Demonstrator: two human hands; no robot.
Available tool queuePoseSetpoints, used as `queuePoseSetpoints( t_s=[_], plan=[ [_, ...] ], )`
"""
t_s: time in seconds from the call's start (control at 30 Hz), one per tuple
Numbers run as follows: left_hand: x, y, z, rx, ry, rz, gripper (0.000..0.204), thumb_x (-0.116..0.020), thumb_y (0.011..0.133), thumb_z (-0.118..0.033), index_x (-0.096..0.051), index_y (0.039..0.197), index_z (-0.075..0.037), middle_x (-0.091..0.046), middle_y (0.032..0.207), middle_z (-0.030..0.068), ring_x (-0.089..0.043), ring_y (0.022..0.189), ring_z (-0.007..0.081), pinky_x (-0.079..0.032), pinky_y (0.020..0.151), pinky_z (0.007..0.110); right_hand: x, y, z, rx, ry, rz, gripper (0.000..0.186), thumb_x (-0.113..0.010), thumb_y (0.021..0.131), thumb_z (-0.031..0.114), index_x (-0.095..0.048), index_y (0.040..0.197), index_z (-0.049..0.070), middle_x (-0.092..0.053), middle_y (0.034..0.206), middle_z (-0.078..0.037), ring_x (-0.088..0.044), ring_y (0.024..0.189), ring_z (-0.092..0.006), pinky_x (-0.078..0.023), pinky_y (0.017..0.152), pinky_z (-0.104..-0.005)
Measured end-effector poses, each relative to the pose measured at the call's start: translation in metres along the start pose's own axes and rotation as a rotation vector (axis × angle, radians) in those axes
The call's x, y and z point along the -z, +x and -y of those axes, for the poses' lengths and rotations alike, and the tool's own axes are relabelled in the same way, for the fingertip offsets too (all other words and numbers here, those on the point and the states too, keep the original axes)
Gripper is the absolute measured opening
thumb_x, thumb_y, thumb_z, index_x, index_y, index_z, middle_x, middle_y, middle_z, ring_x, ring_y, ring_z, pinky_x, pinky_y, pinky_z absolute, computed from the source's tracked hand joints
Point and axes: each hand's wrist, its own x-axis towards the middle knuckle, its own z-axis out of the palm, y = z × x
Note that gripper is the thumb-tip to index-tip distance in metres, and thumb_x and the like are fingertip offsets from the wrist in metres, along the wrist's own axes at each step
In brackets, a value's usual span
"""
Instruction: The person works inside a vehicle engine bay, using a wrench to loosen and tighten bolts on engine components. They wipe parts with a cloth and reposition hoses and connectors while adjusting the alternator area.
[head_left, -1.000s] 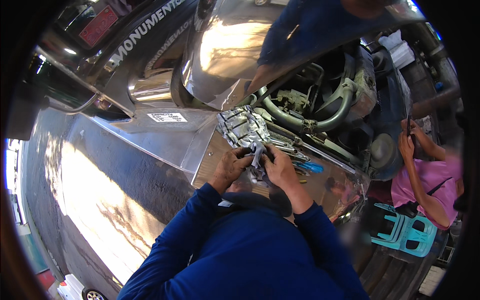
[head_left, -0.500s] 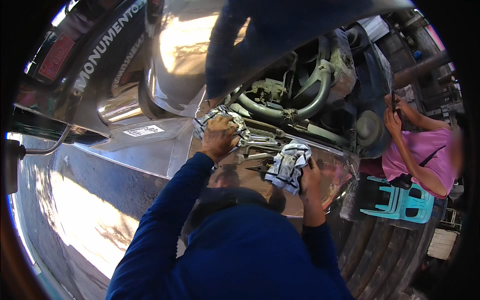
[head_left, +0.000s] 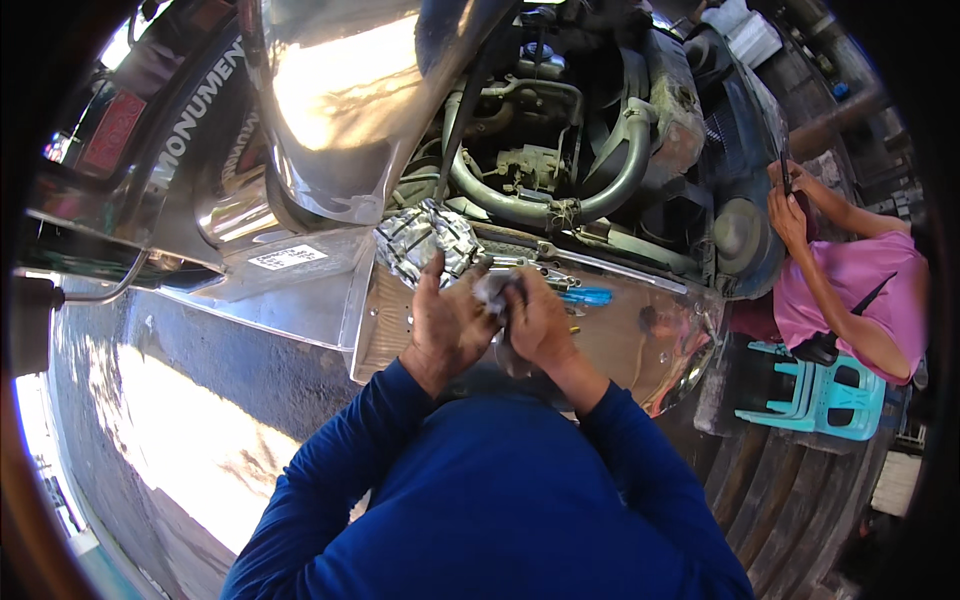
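Observation:
My left hand [head_left: 447,322] is held palm inward above the metal fender, thumb raised and fingers stretched toward the right hand. My right hand [head_left: 540,318] pinches a bunched greyish rag [head_left: 492,288] against the fingers of the left; motion blurs where they meet. Behind the left hand lies a crumpled black-and-white patterned cloth [head_left: 425,240] on the fender's edge by the engine bay. Several metal wrenches [head_left: 545,277] lie just past the hands, partly hidden by them. A blue-handled tool [head_left: 585,296] rests to their right.
Beyond the fender [head_left: 630,340] is the open engine bay with a curved metal pipe [head_left: 548,212]. The raised shiny hood [head_left: 345,110] stands at far left. On the right, a person in a pink shirt [head_left: 850,290] holds a dark object near stacked turquoise stools [head_left: 820,400].
My left hand has left the patterned cloth and moved right and nearer. My right hand has come left with its rag, now bunched smaller. The blue-handled tool has come into sight.

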Motion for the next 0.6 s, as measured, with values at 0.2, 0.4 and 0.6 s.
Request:
queuePoseSetpoints(
  t_s=[0.2,0.4,0.6],
  plan=[
    [-0.036,0.003,0.026,-0.078,-0.089,0.214,0.105,-0.042,0.098,-0.081,-0.029,0.165,-0.002,-0.042,0.161,0.0246,-0.035,0.153,0.0395,-0.028,0.127,0.052,0.029,0.051,-0.047,-0.93,1.166,-0.212,0.029,-0.056,0.112,0.033,-0.065,0.109,0.006,-0.068,0.088,-0.004,-0.063,0.072,-0.015,-0.052,0.061,-0.0307],
    [-0.041,-0.001,0.044,-0.029,0.013,0.108,0.103,-0.04,0.096,-0.084,-0.048,0.154,0.0,-0.053,0.153,0.0207,-0.049,0.143,0.0391,-0.033,0.123,0.056,0.1,0.014,-0.02,-0.245,0.715,-0.157,0.03,-0.049,0.115,0.027,-0.063,0.129,0.004,-0.074,0.112,-0.011,-0.071,0.099,-0.0191,-0.056,0.09,-0.0327],
    [-0.049,0.009,0.086,-0.123,0.072,0.082,0.095,-0.044,0.095,-0.083,-0.045,0.156,-0.011,-0.055,0.15,0.0166,-0.052,0.138,0.0358,-0.034,0.121,0.056,0.062,0.007,-0.026,0.035,0.172,0.03,0.03,-0.063,0.104,0.015,-0.062,0.132,0.004,-0.073,0.11,-0.018,-0.07,0.098,-0.0265,-0.055,0.089,-0.0375]
  ],
)
